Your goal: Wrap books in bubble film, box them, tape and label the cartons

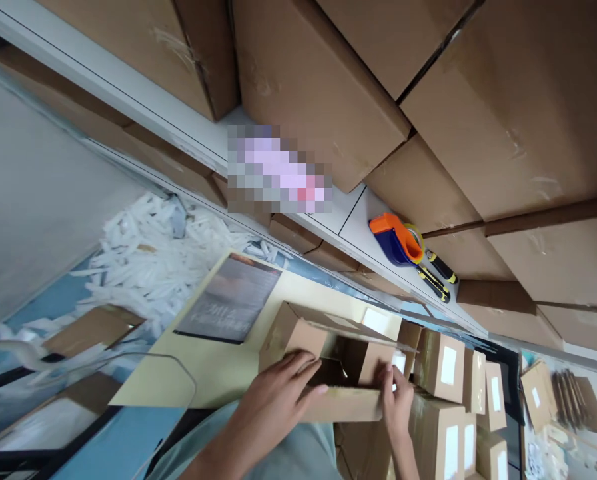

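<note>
A small cardboard box [343, 403] stands in front of me with its top flaps up, and its dark inside shows partly. My left hand [281, 393] grips its left near side, with the fingers bent over the edge and the thumb along the near wall. At the box's right corner, my right hand [397, 400] pinches the edge between thumb and fingers. The box is at the near edge of a pale yellow tabletop [213, 373]. What lies deep inside the box is hidden.
A grey printed sheet [228, 300] lies on the yellow top. Large cartons [308, 87] fill the shelf above, beside an orange and blue tape dispenser [397, 239] and yellow-black cutters [436, 280]. Labelled boxes [446, 367] stack at right; shredded white paper [143, 267] heaps at left.
</note>
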